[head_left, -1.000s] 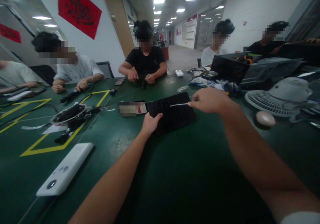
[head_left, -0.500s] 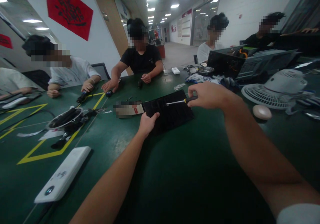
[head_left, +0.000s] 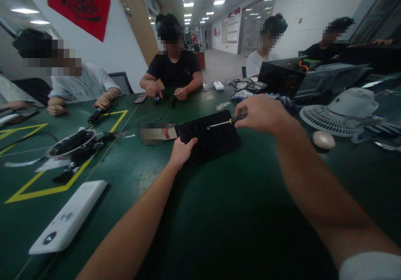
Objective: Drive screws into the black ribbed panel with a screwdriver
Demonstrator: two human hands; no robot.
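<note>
My left hand grips the near left corner of a flat black rectangular panel, its thumb on top. Recesses or ribs show on the panel's dark face, too dim to make out fully. In my right hand is a screwdriver with a dark handle, a yellow band and a thin metal shaft. The shaft points left across the panel, and its tip is at or just over the surface; contact cannot be made out. Beside the panel's left edge lies a beige piece with a red mark, partly blurred out.
Several people sit around the green table. A white power bank-like device lies near left, and a ring-shaped item with cables lies beyond it. At right are a white fan, a pale computer mouse and computer cases.
The view has turned slightly, so most nearby things sit further left. Both my hands keep their hold. Across the table, a person's hand has drawn back from a dark flat item.
</note>
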